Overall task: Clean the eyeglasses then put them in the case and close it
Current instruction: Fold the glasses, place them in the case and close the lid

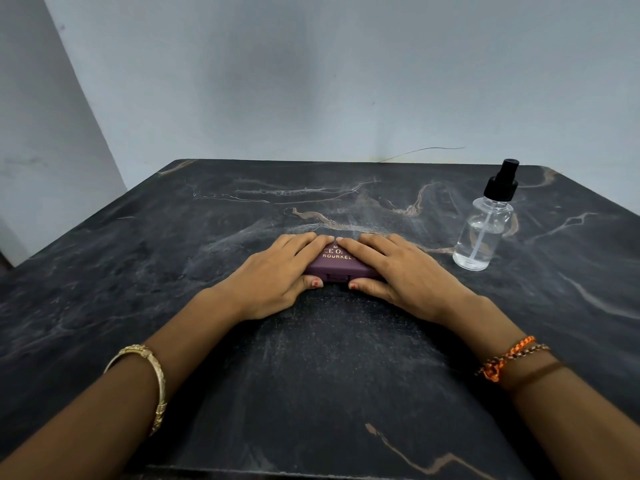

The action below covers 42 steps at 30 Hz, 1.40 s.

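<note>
Mid-surface, I see both hands, left hand (277, 271) and right hand (405, 271), fingers flat over the shut purple case (337, 266), thumbs at its front catch. Uneven pressure could slide it toward the spray bottle (483, 230).

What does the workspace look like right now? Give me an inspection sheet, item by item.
Surface: dark marbled table, dusty streaks near the front.
Job's things: purple eyeglass case, shut, lying flat at the table's middle; eyeglasses not visible; no cloth seen.
Clutter: clear spray bottle with black pump top, upright, to the right of the case and apart from it.
Hands: left hand and right hand both rest on the case, fingers over the lid, thumbs at its front edge.
Cables: one thin wire or strand along the wall behind the table.
Surroundings: plain pale wall; nothing else seen.
</note>
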Each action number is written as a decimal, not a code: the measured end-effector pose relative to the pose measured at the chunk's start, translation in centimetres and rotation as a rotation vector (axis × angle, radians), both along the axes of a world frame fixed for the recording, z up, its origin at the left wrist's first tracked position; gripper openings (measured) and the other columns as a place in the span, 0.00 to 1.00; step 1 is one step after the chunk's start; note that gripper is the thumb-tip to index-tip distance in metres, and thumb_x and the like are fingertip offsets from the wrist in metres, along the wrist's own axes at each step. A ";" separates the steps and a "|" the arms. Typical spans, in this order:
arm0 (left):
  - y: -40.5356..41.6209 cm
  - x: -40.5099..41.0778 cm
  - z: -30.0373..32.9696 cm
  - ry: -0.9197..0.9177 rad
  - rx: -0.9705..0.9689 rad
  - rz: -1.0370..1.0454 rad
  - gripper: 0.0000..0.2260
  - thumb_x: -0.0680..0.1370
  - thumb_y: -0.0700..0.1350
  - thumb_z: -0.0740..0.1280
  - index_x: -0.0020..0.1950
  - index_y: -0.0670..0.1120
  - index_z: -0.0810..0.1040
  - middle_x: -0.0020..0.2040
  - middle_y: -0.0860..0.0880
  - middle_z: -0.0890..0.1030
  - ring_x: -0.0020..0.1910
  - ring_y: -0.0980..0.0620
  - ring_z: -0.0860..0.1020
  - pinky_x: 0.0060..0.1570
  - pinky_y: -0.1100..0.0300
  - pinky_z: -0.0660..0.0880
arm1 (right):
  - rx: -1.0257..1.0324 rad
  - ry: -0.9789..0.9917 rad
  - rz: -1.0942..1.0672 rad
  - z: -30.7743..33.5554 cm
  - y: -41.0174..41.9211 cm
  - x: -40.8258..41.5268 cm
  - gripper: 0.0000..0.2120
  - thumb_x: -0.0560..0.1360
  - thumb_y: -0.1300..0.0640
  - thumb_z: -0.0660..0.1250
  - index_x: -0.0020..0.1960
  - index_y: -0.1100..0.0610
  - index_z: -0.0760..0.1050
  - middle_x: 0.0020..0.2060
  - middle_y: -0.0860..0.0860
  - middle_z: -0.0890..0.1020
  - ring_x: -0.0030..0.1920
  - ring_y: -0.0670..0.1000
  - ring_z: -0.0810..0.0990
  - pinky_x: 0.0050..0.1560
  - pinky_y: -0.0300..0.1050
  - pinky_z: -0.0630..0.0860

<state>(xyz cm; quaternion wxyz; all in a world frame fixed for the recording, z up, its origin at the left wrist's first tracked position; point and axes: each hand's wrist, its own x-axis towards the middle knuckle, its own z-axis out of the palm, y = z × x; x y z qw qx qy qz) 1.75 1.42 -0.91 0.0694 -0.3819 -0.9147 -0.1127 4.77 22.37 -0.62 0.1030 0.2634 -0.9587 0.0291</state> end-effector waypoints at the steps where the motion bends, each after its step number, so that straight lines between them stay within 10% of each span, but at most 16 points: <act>1: 0.0 0.0 0.0 -0.003 0.002 0.002 0.26 0.77 0.51 0.57 0.72 0.51 0.50 0.72 0.49 0.60 0.69 0.52 0.57 0.64 0.53 0.64 | 0.000 0.002 0.002 0.0 0.0 0.0 0.29 0.75 0.41 0.53 0.73 0.50 0.52 0.67 0.53 0.67 0.58 0.54 0.69 0.61 0.46 0.64; 17: -0.7 -0.4 0.1 0.002 0.190 -0.010 0.34 0.71 0.62 0.61 0.72 0.51 0.53 0.72 0.48 0.61 0.69 0.52 0.59 0.63 0.63 0.56 | -0.212 0.137 -0.038 -0.3 0.1 0.5 0.41 0.67 0.31 0.52 0.74 0.51 0.51 0.70 0.53 0.64 0.67 0.52 0.66 0.63 0.48 0.60; 26: -1.2 -0.1 0.4 0.066 0.288 0.072 0.40 0.69 0.70 0.40 0.70 0.43 0.58 0.69 0.42 0.65 0.68 0.46 0.62 0.69 0.51 0.58 | -0.284 0.441 -0.134 0.7 -1.4 2.3 0.31 0.72 0.42 0.56 0.70 0.59 0.62 0.69 0.59 0.67 0.65 0.56 0.69 0.60 0.47 0.61; 42: -0.7 1.3 -0.3 0.121 0.192 0.140 0.38 0.70 0.70 0.42 0.71 0.45 0.56 0.71 0.43 0.61 0.72 0.43 0.55 0.67 0.35 0.56 | -0.173 0.376 -0.323 -0.4 -2.0 2.2 0.36 0.69 0.35 0.52 0.71 0.53 0.60 0.72 0.55 0.63 0.72 0.56 0.59 0.66 0.56 0.46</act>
